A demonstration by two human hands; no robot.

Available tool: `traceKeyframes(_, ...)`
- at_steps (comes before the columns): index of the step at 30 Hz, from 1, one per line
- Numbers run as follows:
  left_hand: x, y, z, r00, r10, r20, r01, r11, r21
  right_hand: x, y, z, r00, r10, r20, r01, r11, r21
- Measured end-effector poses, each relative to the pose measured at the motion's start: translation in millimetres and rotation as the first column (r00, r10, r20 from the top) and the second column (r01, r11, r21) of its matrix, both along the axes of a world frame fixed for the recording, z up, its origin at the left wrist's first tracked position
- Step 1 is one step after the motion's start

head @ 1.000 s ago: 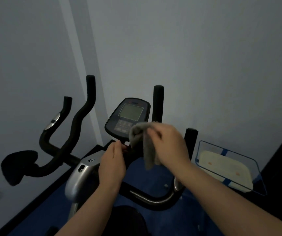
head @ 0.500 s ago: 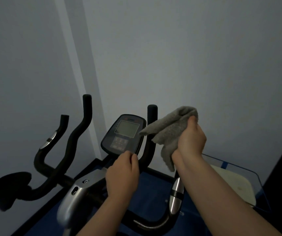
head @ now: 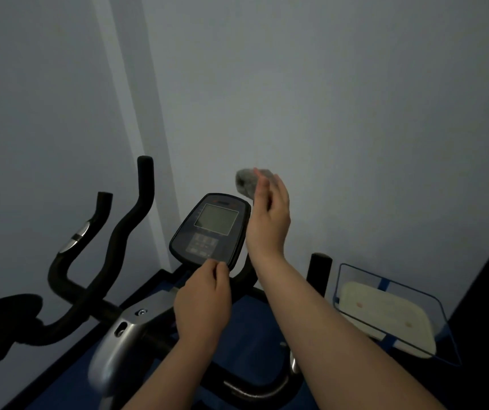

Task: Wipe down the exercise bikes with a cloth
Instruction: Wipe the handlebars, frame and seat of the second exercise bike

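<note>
An exercise bike [head: 125, 329] with black handlebars and a silver stem stands in front of me. Its console [head: 211, 229] with a grey screen faces me at the centre. My right hand [head: 270, 220] holds a grey cloth [head: 247, 180] wrapped over the top of the upright handlebar just right of the console. My left hand [head: 203, 303] pinches the console's lower edge. The cloth is partly hidden behind my fingers.
A second bike's black handlebars [head: 110, 232] rise at the left by the wall. A clear bin [head: 391, 312] holding a pale pad sits at the right on the blue floor. Another black handlebar post [head: 320, 270] stands right of my forearm. Grey walls close in behind.
My right hand has swung the cloth from in front of the console up to the top of the right upright handlebar. My left hand has moved up to the console's lower edge.
</note>
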State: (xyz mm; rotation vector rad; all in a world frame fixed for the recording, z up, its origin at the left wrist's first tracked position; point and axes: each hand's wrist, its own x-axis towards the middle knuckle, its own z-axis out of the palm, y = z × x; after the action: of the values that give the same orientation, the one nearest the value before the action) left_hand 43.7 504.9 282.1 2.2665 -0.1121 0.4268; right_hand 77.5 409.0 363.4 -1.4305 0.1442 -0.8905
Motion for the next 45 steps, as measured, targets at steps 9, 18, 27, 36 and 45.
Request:
traceKeyframes(9, 3.0, -1.9, -1.4, 1.000, 0.008, 0.002, -0.008, 0.999, 0.033, -8.8, -17.4, -23.7, 0.989, -0.145, 0.013, 0.138, 0.962, 0.234)
traceKeyframes(18, 2.1, -1.0, -1.4, 1.000, -0.003, 0.004, 0.003, 0.999, 0.049, -15.1, -14.4, -58.8, 0.966, -0.011, -0.257, -0.030, 0.988, -0.153)
traceKeyframes(27, 3.4, -2.4, -0.1, 1.000, 0.019, -0.022, -0.018, 1.000, 0.025, -0.7, -20.8, -37.3, 0.999, 0.028, -0.022, -0.029, 0.997, -0.072)
traceKeyframes(36, 3.1, -3.7, 0.8, 1.000, 0.016, -0.023, -0.014, 0.997, 0.072, -7.7, -42.6, -25.2, 0.991, 0.082, -0.106, -0.096, 0.987, -0.129)
traceKeyframes(45, 0.8, -2.2, 2.3, 1.000, 0.012, -0.023, -0.011, 0.999, 0.041, -17.8, -31.3, -55.9, 0.975, 0.107, -0.195, -0.140, 0.977, -0.163)
